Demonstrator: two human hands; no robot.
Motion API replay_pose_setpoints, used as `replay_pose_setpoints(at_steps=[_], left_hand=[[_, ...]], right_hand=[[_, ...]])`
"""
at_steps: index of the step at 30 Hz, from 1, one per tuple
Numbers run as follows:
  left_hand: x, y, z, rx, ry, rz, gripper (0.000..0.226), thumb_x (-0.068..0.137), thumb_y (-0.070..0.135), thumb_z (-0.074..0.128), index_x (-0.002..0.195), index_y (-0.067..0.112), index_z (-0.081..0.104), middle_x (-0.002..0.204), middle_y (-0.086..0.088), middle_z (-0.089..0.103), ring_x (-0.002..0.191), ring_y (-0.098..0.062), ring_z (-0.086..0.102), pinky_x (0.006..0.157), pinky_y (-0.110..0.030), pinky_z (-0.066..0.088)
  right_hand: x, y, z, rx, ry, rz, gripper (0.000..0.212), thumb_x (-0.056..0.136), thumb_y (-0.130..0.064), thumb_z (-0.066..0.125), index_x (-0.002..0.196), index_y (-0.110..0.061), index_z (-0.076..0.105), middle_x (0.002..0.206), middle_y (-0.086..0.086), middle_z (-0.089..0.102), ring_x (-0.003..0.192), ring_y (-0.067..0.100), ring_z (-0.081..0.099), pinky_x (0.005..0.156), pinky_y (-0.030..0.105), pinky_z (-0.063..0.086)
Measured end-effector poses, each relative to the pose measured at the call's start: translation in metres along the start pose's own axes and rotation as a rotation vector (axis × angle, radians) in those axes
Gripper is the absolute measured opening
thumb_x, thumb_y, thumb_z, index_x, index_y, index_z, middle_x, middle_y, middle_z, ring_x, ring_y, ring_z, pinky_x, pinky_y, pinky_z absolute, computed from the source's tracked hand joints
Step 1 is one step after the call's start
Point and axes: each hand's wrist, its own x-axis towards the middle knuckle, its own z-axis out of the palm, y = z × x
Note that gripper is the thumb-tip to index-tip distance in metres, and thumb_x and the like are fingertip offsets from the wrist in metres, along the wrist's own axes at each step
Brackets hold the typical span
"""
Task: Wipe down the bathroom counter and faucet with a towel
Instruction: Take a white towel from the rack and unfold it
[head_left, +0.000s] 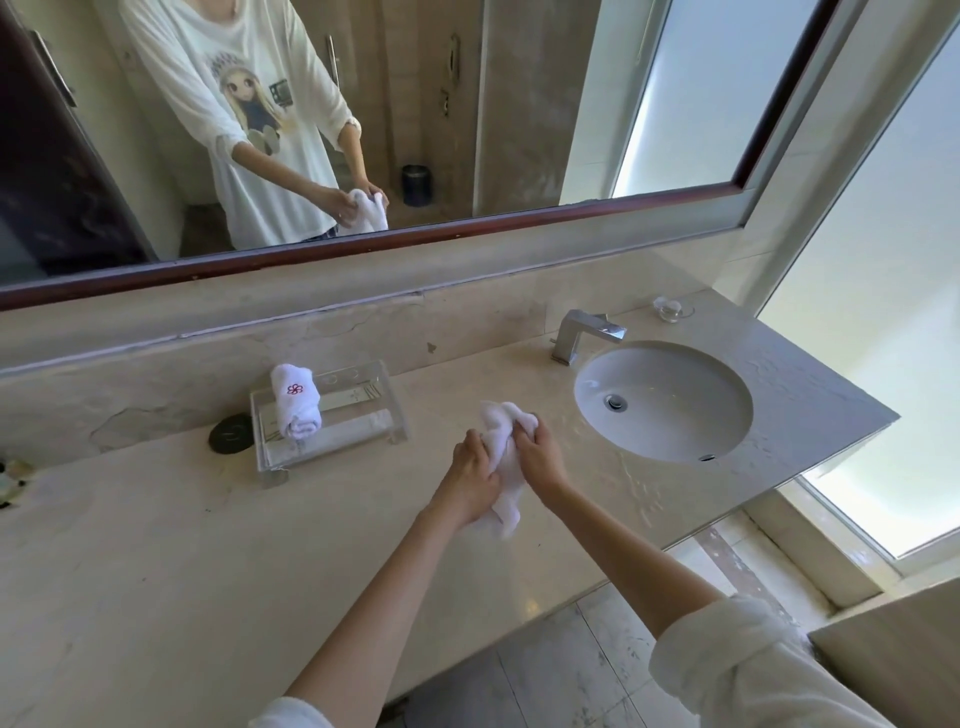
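**Forearms raised, towel bunched, wiping not begun**

Sleeves rolled back, both forearms reach out over the counter edge. Left hand (470, 480) and right hand (540, 454) are close together, each with fingers curled round the white towel (501, 441), which is wadded between them and held just above the counter (208, 545); whether its tail touches the stone cannot be told.

Progress, as judged: preparation only. The towel is being gathered into a pad and lies flat on no surface. Water film or ripple marks show on the stone right of the hands, around the basin (662, 402), so that area appears unwiped. The faucet (584, 332), beyond the right hand at the basin's far rim, is untouched. Counter and faucet both remain to be done.

Surroundings: left of and beyond the hands stands a clear tray (387, 415) bearing a second rolled towel (293, 400) with a red emblem; a dark round disc (231, 434) lies just left of it. A small glass dish (672, 309) sits past the faucet. A mirror (467, 223) spans the wall beyond; frosted windows close the right side.
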Motion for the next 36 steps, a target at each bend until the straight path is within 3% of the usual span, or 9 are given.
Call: replay_pose_setpoints(at_steps=[5,9,13,17,21,25,28,33,36], left_hand=[[-0.005,-0.005,-0.007,0.22,0.184,-0.065,0.03,0.096,0.01,0.033,0.125,0.005,0.037,0.121,-0.015,0.051,0.107,-0.032,0.058,0.08,-0.038,0.047],[-0.008,-0.013,-0.005,0.419,0.133,-0.062,0.038,0.095,0.009,0.034,0.132,0.013,0.037,0.121,-0.012,0.05,0.102,-0.032,0.062,0.078,-0.038,0.049],[-0.007,-0.019,0.001,0.317,0.056,-0.091,0.041,0.091,0.003,0.034,0.13,0.015,0.042,0.123,-0.014,0.047,0.102,-0.038,0.059,0.081,-0.04,0.046],[0.005,-0.036,-0.006,0.144,-0.027,-0.173,0.036,0.082,0.001,0.037,0.11,0.011,0.057,0.115,-0.017,0.061,0.104,-0.035,0.057,0.078,-0.034,0.045],[0.013,-0.043,-0.014,-0.066,-0.006,-0.136,0.047,0.077,-0.002,0.035,0.11,0.017,0.062,0.112,-0.01,0.065,0.105,-0.029,0.058,0.079,-0.03,0.045],[0.019,-0.057,-0.019,-0.488,0.168,-0.05,0.053,0.073,-0.018,0.032,0.088,0.013,0.072,0.11,-0.011,0.068,0.11,-0.026,0.06,0.086,-0.022,0.051],[0.015,-0.07,-0.022,-0.351,0.09,-0.077,0.06,0.072,-0.02,0.028,0.076,0.019,0.073,0.119,-0.008,0.06,0.113,-0.023,0.055,0.075,-0.011,0.045],[0.007,-0.069,-0.015,-0.274,0.074,-0.124,0.056,0.077,-0.011,0.03,0.092,0.015,0.077,0.113,-0.006,0.07,0.107,-0.022,0.061,0.081,-0.025,0.048],[0.009,-0.058,-0.014,-0.196,0.025,-0.173,0.046,0.082,0.002,0.037,0.111,0.014,0.071,0.124,-0.012,0.064,0.116,-0.027,0.058,0.09,-0.025,0.045]], right_hand=[[0.002,0.021,0.004,-0.102,-0.089,0.168,0.072,0.064,-0.055,0.076,0.114,-0.021,0.035,0.115,0.003,0.05,0.104,0.018,0.054,0.088,0.036,0.048],[0.004,0.027,-0.004,-0.162,-0.223,0.289,0.087,0.065,-0.038,0.083,0.126,-0.017,0.025,0.121,0.007,0.043,0.108,0.021,0.05,0.084,0.031,0.044],[0.005,0.035,-0.013,-0.401,-0.333,0.351,0.075,0.074,-0.015,0.065,0.132,-0.016,0.019,0.119,0.012,0.04,0.105,0.029,0.05,0.08,0.036,0.05],[0.008,0.036,-0.049,-0.493,-0.418,0.341,0.043,0.084,0.002,0.038,0.12,-0.02,0.046,0.094,0.009,0.051,0.078,0.022,0.055,0.057,0.027,0.05],[0.03,0.045,-0.087,-0.572,-0.319,0.14,0.046,0.083,0.009,0.037,0.112,-0.013,0.066,0.117,0.011,0.061,0.103,0.025,0.056,0.093,0.036,0.044],[0.039,0.041,-0.112,-0.344,-0.069,0.12,0.062,0.073,0.017,0.031,0.073,-0.025,0.076,0.09,0.009,0.069,0.092,0.025,0.059,0.086,0.031,0.046],[0.037,0.053,-0.123,-0.486,-0.151,0.075,0.071,0.07,0.016,0.029,0.046,-0.038,0.069,0.074,0.002,0.067,0.081,0.024,0.058,0.076,0.025,0.043],[0.03,0.054,-0.116,-0.475,-0.118,0.051,0.064,0.078,0.011,0.028,0.064,-0.031,0.074,0.09,0.005,0.069,0.087,0.021,0.061,0.08,0.026,0.046],[0.031,0.046,-0.111,-0.472,-0.1,0.083,0.042,0.085,-0.006,0.046,0.067,-0.031,0.074,0.083,0.001,0.069,0.08,0.018,0.06,0.076,0.029,0.047]])
